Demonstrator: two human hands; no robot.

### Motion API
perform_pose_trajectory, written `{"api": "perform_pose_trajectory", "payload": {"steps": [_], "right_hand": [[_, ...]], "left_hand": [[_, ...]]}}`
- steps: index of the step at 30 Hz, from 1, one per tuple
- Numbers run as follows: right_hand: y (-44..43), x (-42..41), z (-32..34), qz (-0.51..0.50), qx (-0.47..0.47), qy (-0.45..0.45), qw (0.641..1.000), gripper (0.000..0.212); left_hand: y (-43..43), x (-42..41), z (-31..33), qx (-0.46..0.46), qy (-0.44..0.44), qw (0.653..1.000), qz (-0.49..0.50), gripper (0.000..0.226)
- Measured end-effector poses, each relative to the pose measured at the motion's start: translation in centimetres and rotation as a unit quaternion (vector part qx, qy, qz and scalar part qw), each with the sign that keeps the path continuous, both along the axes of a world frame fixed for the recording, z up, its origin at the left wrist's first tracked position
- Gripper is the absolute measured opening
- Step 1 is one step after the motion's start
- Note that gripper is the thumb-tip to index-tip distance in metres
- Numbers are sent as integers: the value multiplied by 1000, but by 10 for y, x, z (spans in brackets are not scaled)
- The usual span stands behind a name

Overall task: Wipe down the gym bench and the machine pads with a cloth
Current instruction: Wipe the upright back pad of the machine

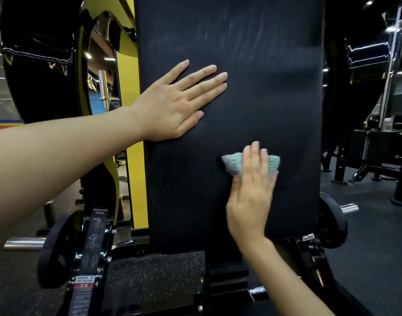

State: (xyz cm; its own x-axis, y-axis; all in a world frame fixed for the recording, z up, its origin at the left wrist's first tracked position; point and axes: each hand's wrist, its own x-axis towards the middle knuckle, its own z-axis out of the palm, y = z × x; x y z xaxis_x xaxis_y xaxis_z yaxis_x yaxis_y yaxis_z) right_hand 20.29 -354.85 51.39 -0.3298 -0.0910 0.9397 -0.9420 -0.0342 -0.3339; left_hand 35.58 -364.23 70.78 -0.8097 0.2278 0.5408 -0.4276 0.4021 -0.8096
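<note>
A tall black back pad of a shoulder press machine fills the middle of the view, upright, with faint wipe streaks near its top. My left hand lies flat on the pad's left side, fingers straight and spread. Lower down, my right hand presses a small teal cloth against the pad with straight fingers. The cloth shows on both sides of my fingers; its middle is hidden under them.
A yellow and black machine frame stands left of the pad. A label post reading SHOULDER PRESS and weight plates sit at lower left. Another plate and black machines stand at right.
</note>
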Motion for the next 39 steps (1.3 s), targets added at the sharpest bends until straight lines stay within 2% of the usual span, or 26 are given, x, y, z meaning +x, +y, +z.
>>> {"api": "perform_pose_trajectory", "payload": {"steps": [5,7,9,14,19,24,29,33,35,39], "right_hand": [[3,1,-14,8,62,168,984,53],[9,-19,-11,5,73,192,979,55],[16,-42,-5,1,64,165,984,53],[34,-102,13,-24,25,23,999,52],[28,-90,13,-27,-3,-42,999,53],[16,-48,-4,-24,10,15,1000,53],[13,-19,-27,6,57,134,989,52],[20,-36,-28,-9,92,223,970,55],[25,-53,-24,-11,91,214,973,56],[33,-85,-10,-6,60,139,989,52]], "left_hand": [[5,-7,-5,6,-15,1000,1,61],[6,-9,-7,6,-18,1000,3,62],[7,-12,-9,5,-21,1000,2,62],[9,-19,-13,3,-31,1000,3,62],[11,-24,-15,-5,-36,999,0,62],[14,-27,-17,-6,-38,999,-1,61],[16,-31,-19,-7,-40,999,0,61],[17,-34,-21,-6,-37,999,-2,61],[17,-36,-22,-4,-36,999,-4,61],[17,-38,-23,-5,-34,999,-2,61]]}}
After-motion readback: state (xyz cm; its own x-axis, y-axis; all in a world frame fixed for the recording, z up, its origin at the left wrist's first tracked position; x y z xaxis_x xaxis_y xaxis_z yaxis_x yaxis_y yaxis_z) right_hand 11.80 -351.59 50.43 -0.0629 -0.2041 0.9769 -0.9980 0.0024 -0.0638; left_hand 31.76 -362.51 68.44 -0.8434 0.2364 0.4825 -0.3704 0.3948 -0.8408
